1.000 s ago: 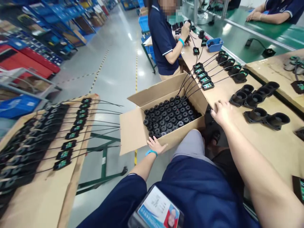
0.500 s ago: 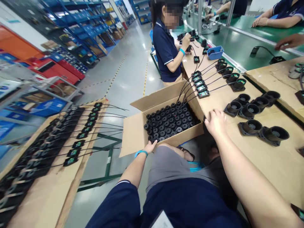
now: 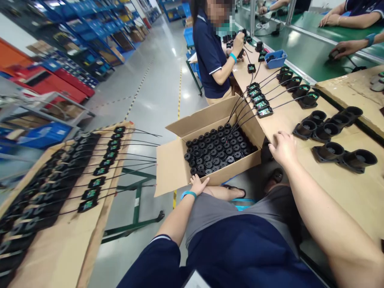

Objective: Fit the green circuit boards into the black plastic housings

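An open cardboard box (image 3: pixel 171 168) full of several round black parts (image 3: pixel 217 150) stands on the floor in front of me. My left hand (image 3: pixel 198 185), with a blue wristband, rests open against the box's near wall. My right hand (image 3: pixel 283 149) lies on the edge of the cardboard-covered workbench (image 3: pixel 345 192), fingers curled over the rim, holding nothing that I can see. Thin black wires run from small green-faced modules (image 3: pixel 258 103) on the bench down into the box.
Black horn-shaped housings (image 3: pixel 330 132) sit on the bench right of my hand. A board to my left (image 3: pixel 69 240) carries several wired modules in rows. A co-worker in a navy shirt (image 3: pixel 210 52) works at the bench's far end; other people's hands rest on a green conveyor (image 3: pixel 303 48).
My view swung slightly. My left hand shifted along the box's near wall and stays against it; my right hand stays on the bench edge. My leg has extended under the box.
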The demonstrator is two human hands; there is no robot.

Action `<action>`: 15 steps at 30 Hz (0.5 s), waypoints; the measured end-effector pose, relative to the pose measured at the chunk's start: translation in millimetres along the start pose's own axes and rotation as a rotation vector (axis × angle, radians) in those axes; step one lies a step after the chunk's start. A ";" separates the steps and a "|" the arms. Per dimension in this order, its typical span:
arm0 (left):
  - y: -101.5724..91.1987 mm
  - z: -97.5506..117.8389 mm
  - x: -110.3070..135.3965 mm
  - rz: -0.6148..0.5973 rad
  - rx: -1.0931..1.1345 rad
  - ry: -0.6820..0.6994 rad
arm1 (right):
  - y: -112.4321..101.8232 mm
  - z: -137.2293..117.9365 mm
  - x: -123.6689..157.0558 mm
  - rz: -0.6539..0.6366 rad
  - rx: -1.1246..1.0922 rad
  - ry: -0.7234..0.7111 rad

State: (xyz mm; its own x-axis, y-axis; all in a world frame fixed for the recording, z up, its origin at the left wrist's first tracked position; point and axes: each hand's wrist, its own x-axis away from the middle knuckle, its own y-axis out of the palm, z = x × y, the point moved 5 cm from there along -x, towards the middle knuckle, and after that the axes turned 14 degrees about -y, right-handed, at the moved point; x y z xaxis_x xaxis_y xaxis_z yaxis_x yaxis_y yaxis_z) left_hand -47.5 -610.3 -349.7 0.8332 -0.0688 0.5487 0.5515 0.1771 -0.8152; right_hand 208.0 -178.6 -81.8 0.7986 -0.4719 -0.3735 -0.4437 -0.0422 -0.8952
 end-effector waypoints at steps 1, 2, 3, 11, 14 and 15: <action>2.1 -0.3 -1.1 -0.005 0.005 0.002 | 0.4 1.0 0.3 -0.004 -0.005 0.002; 4.3 -0.5 -1.8 -0.009 0.010 0.005 | 0.6 1.9 0.9 -0.006 -0.008 0.003; 6.3 -0.4 -1.9 -0.011 0.016 0.011 | 0.5 2.5 1.7 -0.007 -0.010 0.002; -1.8 10.1 36.7 0.047 0.106 0.060 | -6.5 -5.4 10.0 -0.018 -0.011 -0.038; 16.3 13.3 86.5 0.103 0.135 0.162 | -7.5 -8.7 13.1 -0.034 0.007 -0.069; 30.5 16.1 104.5 0.095 0.142 0.234 | -7.8 -9.0 14.2 -0.038 0.014 -0.080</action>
State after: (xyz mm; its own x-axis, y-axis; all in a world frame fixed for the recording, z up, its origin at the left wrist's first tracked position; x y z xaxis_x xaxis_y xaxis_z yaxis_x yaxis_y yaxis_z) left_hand 55.8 -596.3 -314.2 0.8767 -0.2667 0.4003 0.4731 0.3278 -0.8177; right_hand 219.2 -192.9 -78.0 0.8448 -0.3985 -0.3570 -0.4074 -0.0466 -0.9121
